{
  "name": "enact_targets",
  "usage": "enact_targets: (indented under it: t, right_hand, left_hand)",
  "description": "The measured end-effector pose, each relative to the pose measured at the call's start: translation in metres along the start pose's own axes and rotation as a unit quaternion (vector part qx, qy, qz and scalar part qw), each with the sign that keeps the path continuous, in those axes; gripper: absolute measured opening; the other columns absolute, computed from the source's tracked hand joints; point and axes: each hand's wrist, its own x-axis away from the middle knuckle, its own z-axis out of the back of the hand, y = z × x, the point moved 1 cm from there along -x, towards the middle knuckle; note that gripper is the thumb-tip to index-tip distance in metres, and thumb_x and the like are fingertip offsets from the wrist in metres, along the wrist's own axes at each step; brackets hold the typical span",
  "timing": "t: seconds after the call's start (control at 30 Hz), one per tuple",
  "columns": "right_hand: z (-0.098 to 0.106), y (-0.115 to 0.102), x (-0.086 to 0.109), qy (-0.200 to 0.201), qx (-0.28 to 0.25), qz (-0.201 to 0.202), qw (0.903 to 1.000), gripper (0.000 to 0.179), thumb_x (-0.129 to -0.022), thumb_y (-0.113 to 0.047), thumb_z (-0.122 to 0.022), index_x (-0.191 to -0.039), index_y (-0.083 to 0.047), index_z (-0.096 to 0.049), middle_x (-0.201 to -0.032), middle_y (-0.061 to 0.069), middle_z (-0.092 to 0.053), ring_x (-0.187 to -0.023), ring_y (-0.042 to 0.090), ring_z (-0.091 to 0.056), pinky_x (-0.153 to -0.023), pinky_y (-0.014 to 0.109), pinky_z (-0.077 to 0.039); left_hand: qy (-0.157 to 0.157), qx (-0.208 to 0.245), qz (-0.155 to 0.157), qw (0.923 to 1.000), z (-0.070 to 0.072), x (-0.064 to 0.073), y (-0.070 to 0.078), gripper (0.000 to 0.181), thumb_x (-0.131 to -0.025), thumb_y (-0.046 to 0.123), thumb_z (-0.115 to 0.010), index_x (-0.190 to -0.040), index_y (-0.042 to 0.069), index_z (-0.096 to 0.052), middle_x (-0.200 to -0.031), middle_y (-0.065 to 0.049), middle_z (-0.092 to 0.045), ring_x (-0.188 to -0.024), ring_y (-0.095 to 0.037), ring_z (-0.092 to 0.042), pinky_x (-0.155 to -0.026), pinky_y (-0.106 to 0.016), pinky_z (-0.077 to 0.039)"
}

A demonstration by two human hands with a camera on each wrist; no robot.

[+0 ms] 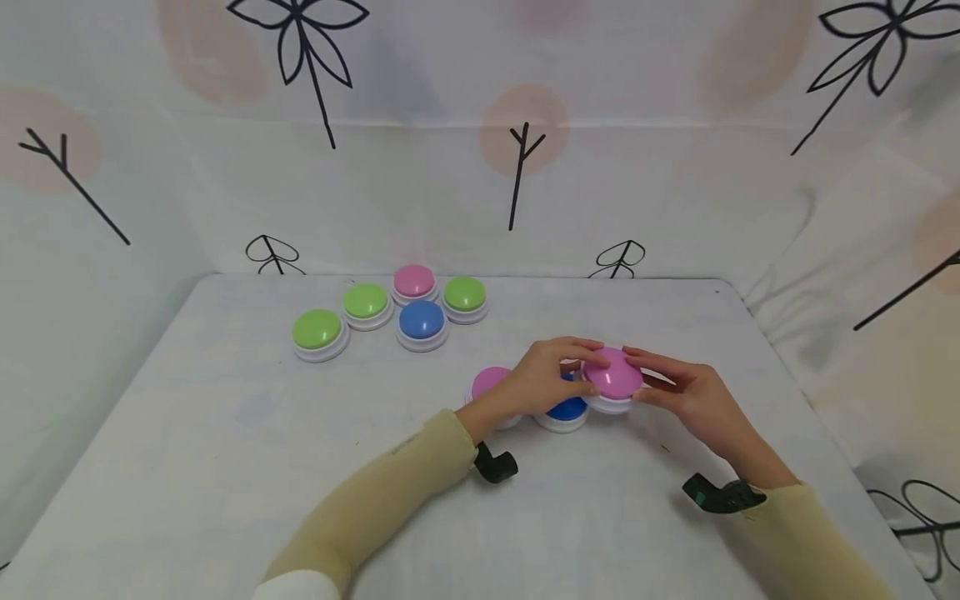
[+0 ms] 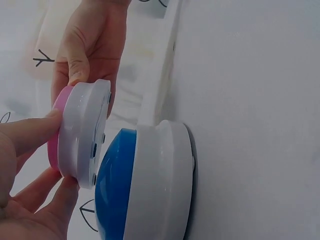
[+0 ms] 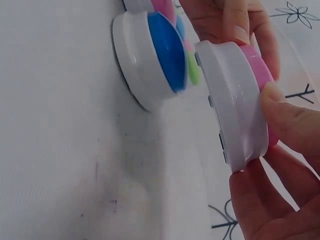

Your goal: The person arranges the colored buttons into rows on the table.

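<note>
Both hands grip one pink push button (image 1: 613, 375) with a white round base, raised above the table. My left hand (image 1: 542, 377) pinches its left side, thumb in front and fingers behind. From the other side my right hand (image 1: 693, 406) holds its right edge between thumb and fingers. In the wrist views the base (image 2: 82, 135) is off the table and its underside shows small dark feet. Just below and left of it stands a blue button (image 3: 167, 52), partly hidden by the left hand in the head view. A second pink button (image 1: 491, 381) sits behind the left wrist.
At the table's back left stand several more buttons: a green one (image 1: 317, 330), another green one (image 1: 366, 301), a pink one (image 1: 414, 282), a blue one (image 1: 422, 321) and a green one (image 1: 465, 294). A patterned cloth (image 1: 420, 183) hangs behind the white table (image 1: 225, 467).
</note>
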Motion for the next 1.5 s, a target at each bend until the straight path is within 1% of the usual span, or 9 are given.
enact_targets:
  t: [0.13,0.33,0.6,0.77,0.9,1.0,1.17,1.33,1.5]
  right_hand:
    - [0.004,0.002,0.005,0.006,0.016,-0.007,0.9998,0.046,-0.092,-0.017,-0.073,-0.136,-0.010,-0.062,-0.144,0.012,-0.054,-0.126,-0.004,-0.048,-0.092,0.014,-0.047]
    - [0.010,0.010,0.012,0.010,0.038,-0.010,0.9992,0.045,-0.093,-0.017,-0.072,-0.136,-0.008,-0.062,-0.144,0.014,-0.053,-0.124,-0.008,-0.047,-0.092,0.013,-0.046]
    - [0.010,0.022,0.017,0.007,0.016,-0.018,0.9997,0.046,-0.092,-0.016,-0.073,-0.135,-0.004,-0.061,-0.143,0.012,-0.055,-0.122,-0.009,-0.048,-0.092,0.014,-0.046]
    - [0.010,0.026,0.020,0.008,0.007,-0.020,0.9997,0.047,-0.092,-0.016,-0.073,-0.135,-0.003,-0.061,-0.143,0.009,-0.055,-0.122,-0.009,-0.048,-0.093,0.014,-0.045]
    - [0.008,0.029,0.022,0.009,0.014,-0.031,0.9994,0.048,-0.091,-0.019,-0.074,-0.135,-0.005,-0.062,-0.143,0.009,-0.055,-0.123,-0.010,-0.046,-0.094,0.011,-0.043]
    - [0.005,0.031,0.022,0.007,0.017,-0.041,0.9990,0.048,-0.091,-0.021,-0.074,-0.135,-0.006,-0.062,-0.144,0.012,-0.054,-0.125,-0.009,-0.045,-0.094,0.012,-0.043]
    - [0.001,0.035,0.023,0.002,0.011,-0.060,0.9981,0.049,-0.091,-0.024,-0.074,-0.135,-0.008,-0.062,-0.146,0.012,-0.052,-0.127,-0.006,-0.045,-0.094,0.012,-0.043]
    - [0.000,0.037,0.021,0.000,0.021,-0.065,0.9977,0.050,-0.090,-0.027,-0.076,-0.135,-0.010,-0.063,-0.146,0.013,-0.052,-0.128,-0.003,-0.046,-0.094,0.011,-0.042]
    - [0.000,0.038,0.019,-0.003,0.035,-0.061,0.9975,0.052,-0.088,-0.027,-0.078,-0.135,-0.008,-0.063,-0.145,0.015,-0.052,-0.123,-0.009,-0.046,-0.093,0.010,-0.042]
  left_hand:
    - [0.000,-0.004,0.000,1.0000,-0.008,-0.006,0.001,0.035,-0.088,0.010,-0.077,-0.123,0.012,-0.071,-0.142,0.002,-0.055,-0.130,-0.007,-0.048,-0.093,-0.014,-0.047]
    - [-0.014,-0.026,-0.003,0.9995,-0.017,-0.012,0.001,0.035,-0.088,0.013,-0.077,-0.123,0.012,-0.070,-0.142,0.001,-0.055,-0.132,-0.007,-0.046,-0.093,-0.012,-0.046]
    - [-0.035,-0.035,0.005,0.9988,-0.024,-0.015,-0.002,0.032,-0.087,0.012,-0.078,-0.119,0.012,-0.071,-0.141,0.001,-0.056,-0.132,-0.006,-0.046,-0.094,-0.012,-0.045]
    - [-0.047,-0.058,0.002,0.9972,-0.026,-0.017,-0.004,0.033,-0.087,0.013,-0.079,-0.119,0.013,-0.071,-0.140,0.001,-0.057,-0.129,-0.005,-0.047,-0.093,-0.009,-0.044]
    - [-0.059,-0.075,-0.001,0.9954,-0.027,-0.019,-0.006,0.035,-0.087,0.013,-0.079,-0.121,0.012,-0.069,-0.137,0.000,-0.059,-0.126,-0.004,-0.050,-0.092,-0.008,-0.043]
    - [-0.066,-0.107,-0.002,0.9920,-0.027,-0.021,-0.008,0.036,-0.087,0.015,-0.079,-0.121,0.014,-0.069,-0.132,0.004,-0.062,-0.122,-0.003,-0.052,-0.094,-0.009,-0.042]
    - [-0.087,-0.171,-0.007,0.9813,-0.027,-0.024,-0.010,0.036,-0.087,0.020,-0.080,-0.121,0.018,-0.069,-0.121,0.011,-0.066,-0.114,0.001,-0.053,-0.095,-0.008,-0.038]
    - [-0.096,-0.182,-0.002,0.9787,-0.025,-0.026,-0.012,0.038,-0.086,0.020,-0.080,-0.123,0.019,-0.069,-0.122,0.011,-0.066,-0.114,0.001,-0.054,-0.095,-0.009,-0.038]
    - [-0.102,-0.196,-0.004,0.9752,-0.024,-0.027,-0.012,0.039,-0.087,0.021,-0.080,-0.124,0.018,-0.068,-0.124,0.011,-0.066,-0.117,0.000,-0.053,-0.097,-0.008,-0.036]
